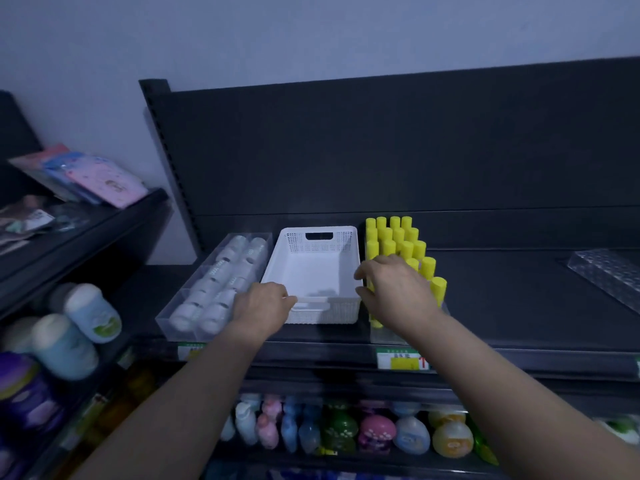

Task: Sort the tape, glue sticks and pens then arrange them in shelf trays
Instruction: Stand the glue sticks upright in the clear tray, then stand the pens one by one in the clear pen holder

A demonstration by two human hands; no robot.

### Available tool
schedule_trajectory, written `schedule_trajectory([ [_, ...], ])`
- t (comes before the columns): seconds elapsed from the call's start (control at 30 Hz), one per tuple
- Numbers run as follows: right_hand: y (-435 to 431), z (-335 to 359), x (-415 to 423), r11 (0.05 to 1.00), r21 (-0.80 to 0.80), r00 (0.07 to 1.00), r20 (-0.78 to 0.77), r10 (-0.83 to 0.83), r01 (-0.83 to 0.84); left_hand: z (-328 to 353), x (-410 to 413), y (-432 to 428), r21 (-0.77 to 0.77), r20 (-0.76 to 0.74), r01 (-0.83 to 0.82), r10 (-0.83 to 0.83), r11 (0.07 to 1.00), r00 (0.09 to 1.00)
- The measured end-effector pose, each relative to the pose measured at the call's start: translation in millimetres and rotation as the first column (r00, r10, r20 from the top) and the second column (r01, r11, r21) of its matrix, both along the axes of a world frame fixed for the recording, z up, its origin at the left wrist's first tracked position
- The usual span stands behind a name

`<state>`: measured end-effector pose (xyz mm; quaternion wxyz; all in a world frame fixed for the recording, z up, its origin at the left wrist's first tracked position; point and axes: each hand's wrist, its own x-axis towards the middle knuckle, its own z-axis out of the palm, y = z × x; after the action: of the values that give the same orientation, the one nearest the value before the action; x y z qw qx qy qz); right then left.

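the right hand (398, 292) covers the front glue sticks (398, 237); whether it grips them or the white basket (320, 242) cannot be told. the left hand (263, 306) hides the basket's near corner. the price label (401, 360) is unreadable, the clear tray (609, 271) is cut off at the right edge, and the bottles (65, 344) on the left are blurred.

A dark back panel (381, 150) rises before me under a pale wall (242, 36). Two price tags sit on the shelf edge (329, 356): one tag (401, 360) at my right is green, white and yellow with a red digit, the other tag (190, 351) at my left is partly hidden. Below me stand rows of small bottles (346, 431), pink, blue, green and yellow. At my left, pale blue jars (91, 317) with white caps lie tilted above a purple tub (24, 393). Higher up, pink and blue packets (104, 181) lie on a side shelf (114, 223).
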<state>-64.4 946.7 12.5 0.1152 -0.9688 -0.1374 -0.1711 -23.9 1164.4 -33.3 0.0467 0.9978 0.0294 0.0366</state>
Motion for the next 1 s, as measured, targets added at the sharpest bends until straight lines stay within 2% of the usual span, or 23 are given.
schedule_trajectory([
  [0.07,18.1,-4.1,7.3,0.999,0.027,0.998,-0.059,0.028,-0.026,2.7,4.0,9.3,-0.007,0.016,0.009,-0.009,1.000,1.000],
  [0.13,33.1,-9.7,15.4,0.998,0.052,0.992,-0.119,0.034,-0.028,5.3,11.9,19.4,-0.085,0.139,0.021,-0.009,0.996,0.990],
  [0.2,44.4,-16.1,24.4,0.998,0.066,0.983,-0.184,0.012,0.000,11.0,19.9,27.7,-0.038,0.236,0.000,0.009,0.999,0.972],
  [0.27,52.8,-22.2,32.5,0.998,0.046,0.965,-0.259,-0.028,0.042,14.4,28.5,32.0,0.077,0.145,-0.039,0.028,0.996,0.989],
  [0.33,59.1,-27.4,39.2,0.996,0.011,0.938,-0.336,-0.084,0.093,14.0,36.7,32.7,0.097,0.031,-0.051,0.048,0.994,0.998],
  [0.5,68.6,-30.9,47.8,0.982,-0.033,0.849,-0.499,-0.177,0.185,3.5,56.6,34.3,-0.048,-0.089,-0.047,0.043,0.998,0.995],
  [0.6,73.9,-29.1,50.7,0.975,-0.015,0.845,-0.495,-0.202,0.224,3.3,62.0,35.2,-0.260,-0.153,-0.100,0.061,0.961,0.986],
  [0.67,80.4,-27.9,52.7,0.972,-0.004,0.857,-0.471,-0.208,0.234,6.3,65.5,37.4,-0.305,-0.156,-0.134,0.090,0.943,0.984],
  [0.9,102.3,-2.3,58.2,0.965,0.159,0.930,-0.337,-0.145,0.208,24.7,68.2,58.5,-0.434,0.017,-0.112,0.133,0.894,0.991],
  [1.0,104.0,15.6,52.3,0.960,0.226,0.961,-0.253,-0.107,0.167,43.0,65.1,66.1,-0.449,0.155,-0.050,0.132,0.892,0.979],
])
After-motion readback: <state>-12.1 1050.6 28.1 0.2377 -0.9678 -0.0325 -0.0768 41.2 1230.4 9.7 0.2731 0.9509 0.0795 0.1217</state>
